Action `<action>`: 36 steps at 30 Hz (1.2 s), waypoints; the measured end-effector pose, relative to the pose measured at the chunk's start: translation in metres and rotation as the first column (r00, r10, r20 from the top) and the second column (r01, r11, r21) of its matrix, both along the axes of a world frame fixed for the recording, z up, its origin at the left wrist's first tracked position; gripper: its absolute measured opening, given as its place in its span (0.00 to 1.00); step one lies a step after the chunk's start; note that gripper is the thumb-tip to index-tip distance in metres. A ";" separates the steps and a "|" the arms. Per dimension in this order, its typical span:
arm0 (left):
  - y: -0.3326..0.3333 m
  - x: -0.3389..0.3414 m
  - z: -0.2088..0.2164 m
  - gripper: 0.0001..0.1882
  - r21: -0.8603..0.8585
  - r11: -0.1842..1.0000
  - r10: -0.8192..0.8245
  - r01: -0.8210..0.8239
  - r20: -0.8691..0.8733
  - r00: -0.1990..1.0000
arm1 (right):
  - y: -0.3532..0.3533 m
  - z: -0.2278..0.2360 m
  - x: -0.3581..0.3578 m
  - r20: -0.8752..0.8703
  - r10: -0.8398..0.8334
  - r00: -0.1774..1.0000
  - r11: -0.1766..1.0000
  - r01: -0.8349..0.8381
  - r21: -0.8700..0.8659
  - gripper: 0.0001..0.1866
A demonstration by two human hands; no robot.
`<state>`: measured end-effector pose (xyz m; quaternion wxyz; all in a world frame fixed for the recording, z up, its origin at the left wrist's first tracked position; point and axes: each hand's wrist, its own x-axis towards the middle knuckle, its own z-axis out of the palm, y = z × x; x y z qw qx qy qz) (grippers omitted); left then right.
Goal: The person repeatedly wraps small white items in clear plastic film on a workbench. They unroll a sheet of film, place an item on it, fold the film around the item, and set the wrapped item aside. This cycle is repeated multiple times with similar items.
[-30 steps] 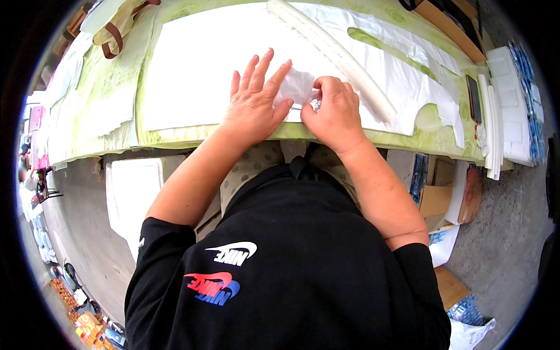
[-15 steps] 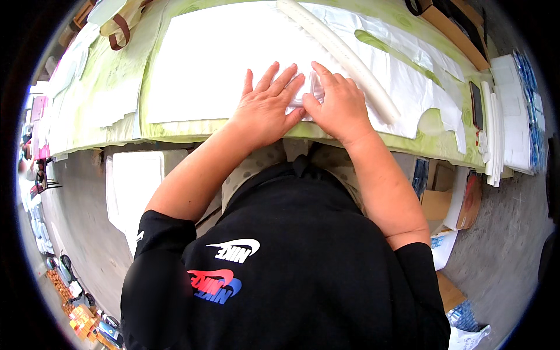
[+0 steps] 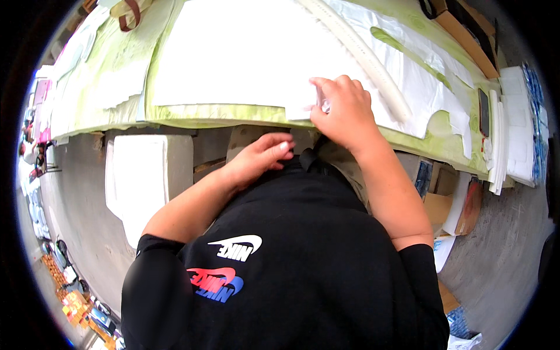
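My right hand is at the table's near edge, thumb and fingers pinched on a small clear, glossy plastic piece. Its exact kind I cannot make out, as the fingers cover part of it. Under that hand, the corner of a white sheet reaches to the table's rim. A large white sheet lies flat beyond. Off the table, my left hand hovers just before my waist. Its fingers are loosely bent and slightly apart, with nothing visible in them.
A long white tube lies slantwise over the sheets. The table has a green patterned cover. At the right are a phone, white rolls and a cardboard box. A white box-shaped object stands below at left.
My left hand has left the sheet and drawn back toward my waist. My right hand stays at the clear plastic piece. The view has shifted slightly.
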<state>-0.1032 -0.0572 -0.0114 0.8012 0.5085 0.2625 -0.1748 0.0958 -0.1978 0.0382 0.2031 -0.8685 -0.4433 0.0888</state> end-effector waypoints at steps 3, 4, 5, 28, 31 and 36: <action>-0.012 0.021 -0.001 0.28 -0.304 0.927 0.224 -0.220 -0.021 0.974 | -0.007 -0.008 -0.024 -0.036 0.158 0.987 0.972 -0.148 0.184 0.28; -0.018 0.024 0.001 0.22 -0.357 0.893 0.280 -0.273 -0.035 0.959 | -0.010 -0.014 -0.034 -0.058 0.169 0.984 0.927 -0.138 0.348 0.29; -0.018 0.021 0.006 0.19 -0.218 0.954 0.218 -0.208 0.022 0.976 | -0.014 -0.018 -0.044 -0.078 0.181 0.980 0.857 -0.119 0.502 0.29; -0.025 0.024 0.017 0.18 -0.194 0.936 0.341 -0.294 0.294 0.893 | -0.014 -0.017 -0.058 -0.324 0.256 0.911 0.654 0.084 0.752 0.14; -0.020 0.023 0.017 0.19 -0.361 0.885 0.408 -0.294 0.300 0.862 | -0.015 -0.017 -0.058 -0.366 0.264 0.892 0.668 0.105 0.737 0.12; -0.019 0.024 0.026 0.28 -0.532 0.792 0.462 -0.301 0.200 0.864 | -0.014 -0.023 -0.061 -0.627 0.279 0.727 0.642 0.344 0.685 0.09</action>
